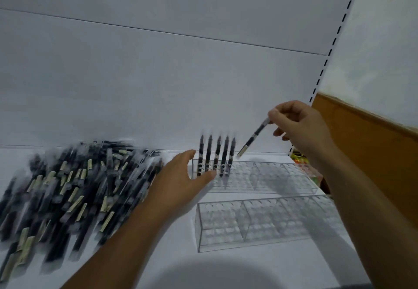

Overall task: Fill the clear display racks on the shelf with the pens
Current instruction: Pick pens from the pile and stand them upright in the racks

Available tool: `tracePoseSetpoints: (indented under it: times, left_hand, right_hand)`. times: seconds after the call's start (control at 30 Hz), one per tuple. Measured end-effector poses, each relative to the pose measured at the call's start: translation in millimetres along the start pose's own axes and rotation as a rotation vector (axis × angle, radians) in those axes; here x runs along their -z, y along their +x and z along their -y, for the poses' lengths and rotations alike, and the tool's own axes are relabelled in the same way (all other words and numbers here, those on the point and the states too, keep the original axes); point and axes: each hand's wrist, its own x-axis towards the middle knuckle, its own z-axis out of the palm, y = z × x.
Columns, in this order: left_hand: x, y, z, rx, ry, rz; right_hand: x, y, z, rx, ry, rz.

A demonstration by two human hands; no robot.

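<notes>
Two clear display racks lie on the white shelf: a far rack [271, 175] and a near rack [260, 223]. Several black pens [216, 155] stand upright in the far rack's left end. My right hand [298, 123] pinches one black pen [254, 137] by its top, tilted, its lower tip hanging just above the far rack beside the standing pens. My left hand [183, 175] lies with straight fingers against the far rack's left end, thumb on its front wall. A large blurred heap of loose black pens [74, 187] covers the shelf's left side.
A white back panel rises behind the shelf. A slotted shelf upright [325, 62] runs up at the right, with a brown board [366, 144] beyond it. Colourful packets [300, 156] show low at the right behind the rack. The near rack holds no pens.
</notes>
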Motion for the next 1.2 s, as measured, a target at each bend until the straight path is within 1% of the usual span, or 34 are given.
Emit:
tracePoseSetpoints:
  times: [0.13,0.27,0.47,0.57,0.67,0.73,0.83,0.93,1.07,1.13,1.2]
  left_hand:
    - [-7,-3,4,0.031,-0.052,-0.030]
    - [-6,0,3,0.047,-0.036,-0.033]
    - [-4,-1,2,0.050,-0.036,-0.021]
    - [-1,-1,0,0.037,-0.053,0.009]
    - [4,-1,-4,0.022,-0.044,0.038]
    - [10,-2,-8,0.029,-0.077,0.013]
    - [30,2,-12,-0.009,-0.022,-0.025]
    - [67,0,-8,-0.012,0.017,-0.089]
    - [121,-25,19,0.064,0.101,-0.188]
    - [141,-43,37,0.114,0.191,-0.230]
    - [155,-60,52,0.158,0.300,-0.244]
  right_hand:
    - [-4,7,-9,0.029,-0.101,0.087]
    - [-6,12,-7,0.066,-0.223,0.176]
    - [-21,13,-1,0.038,-0.388,0.412]
    - [-22,11,0,0.037,-0.421,0.416]
    - [-15,8,3,0.042,-0.570,0.424]
    - [-12,4,6,0.035,-0.639,0.426]
    - [-21,-5,18,0.053,-0.638,0.445]
    - [-53,-21,36,0.122,-0.611,0.546]
    - [-109,-49,59,0.263,-0.607,0.742]
    - [-133,-63,66,0.368,-0.639,0.818]
    - [-153,-77,70,0.454,-0.677,0.836]
